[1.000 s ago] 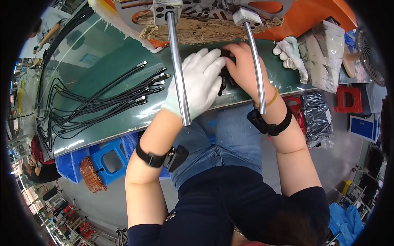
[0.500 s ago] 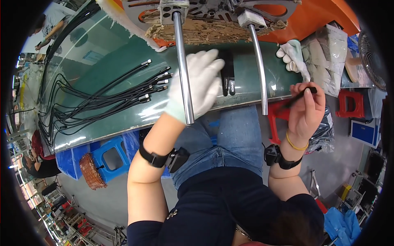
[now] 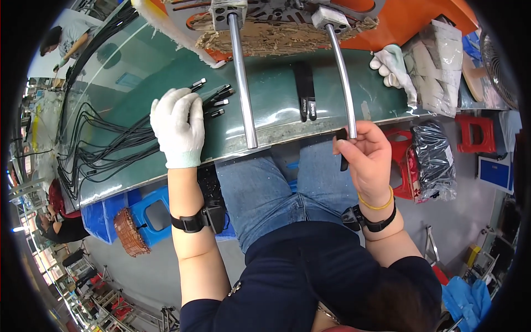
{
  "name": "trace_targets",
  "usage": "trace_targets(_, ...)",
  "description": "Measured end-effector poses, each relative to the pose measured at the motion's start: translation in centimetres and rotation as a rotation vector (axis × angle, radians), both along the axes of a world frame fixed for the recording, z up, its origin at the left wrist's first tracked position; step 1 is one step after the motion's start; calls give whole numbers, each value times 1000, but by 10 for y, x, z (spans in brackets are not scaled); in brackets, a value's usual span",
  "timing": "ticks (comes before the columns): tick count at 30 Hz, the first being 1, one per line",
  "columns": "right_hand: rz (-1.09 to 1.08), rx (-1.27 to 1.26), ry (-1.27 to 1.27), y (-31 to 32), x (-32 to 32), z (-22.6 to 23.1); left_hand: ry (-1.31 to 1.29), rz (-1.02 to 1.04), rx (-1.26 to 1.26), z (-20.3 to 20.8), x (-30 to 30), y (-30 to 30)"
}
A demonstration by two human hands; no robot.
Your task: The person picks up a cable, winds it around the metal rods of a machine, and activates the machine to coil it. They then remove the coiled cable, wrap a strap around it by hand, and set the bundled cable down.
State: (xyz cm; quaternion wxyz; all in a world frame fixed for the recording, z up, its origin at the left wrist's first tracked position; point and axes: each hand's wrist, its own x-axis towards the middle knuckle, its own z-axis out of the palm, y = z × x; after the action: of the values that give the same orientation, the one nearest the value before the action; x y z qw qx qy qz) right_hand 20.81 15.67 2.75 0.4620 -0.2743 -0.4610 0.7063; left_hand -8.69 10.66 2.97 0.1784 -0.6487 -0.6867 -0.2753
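Note:
My left hand (image 3: 180, 128), in a white glove, lies on the bundle of black cables (image 3: 121, 133) on the green table. Its fingers curl over the cables; how many are in its grasp is hidden. Metal plugs (image 3: 220, 103) stick out beyond the glove. My bare right hand (image 3: 369, 155) pinches a dark strap (image 3: 343, 161) between thumb and fingers, by the lower end of the right metal rod (image 3: 344, 83). Two more black straps (image 3: 305, 91) lie side by side on the table between the rods.
Another metal rod (image 3: 243, 83) projects from the orange machine (image 3: 437, 16) over the table edge. A white glove (image 3: 394, 72) lies beside a plastic-wrapped pack (image 3: 434, 63) at the right. Red stools (image 3: 475, 134) and a blue stool (image 3: 149, 218) stand below. A person (image 3: 72, 41) is at the far left.
My left hand has gone from beside the straps leftward onto the cables. My right hand has moved left and down with its strap, close to the right rod's end.

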Motion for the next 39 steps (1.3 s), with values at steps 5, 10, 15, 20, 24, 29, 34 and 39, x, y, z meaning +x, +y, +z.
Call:
trace_targets(5, 56, -48, 25, 0, -8, 8, -77, 83, -154, 1, 9, -4)
trace_targets(10, 89, -206, 137, 8, -6, 6, -244, 187, -156, -9, -6, -19)
trace_targets(15, 122, -334, 201, 9, -7, 0, -164, 122, -187, -12, -18, -21)
trace_targets(20, 113, -332, 180, 7, -13, 3, 161, -84, 27, 8, 16, -11)
trace_targets(24, 163, -282, 157, 5, -15, 0, -410, -417, -116, 20, 84, -21)
trace_targets(29, 255, -194, 116, 1, -13, 13, -875, -626, -221, 21, 115, -21)
trace_targets(34, 246, -161, 158, -2, -10, 16, -1092, -591, -393, 27, 118, -22)
trace_targets(39, 278, 35, 17, 3, 0, 15, -1127, -555, -497, 29, 113, -22)
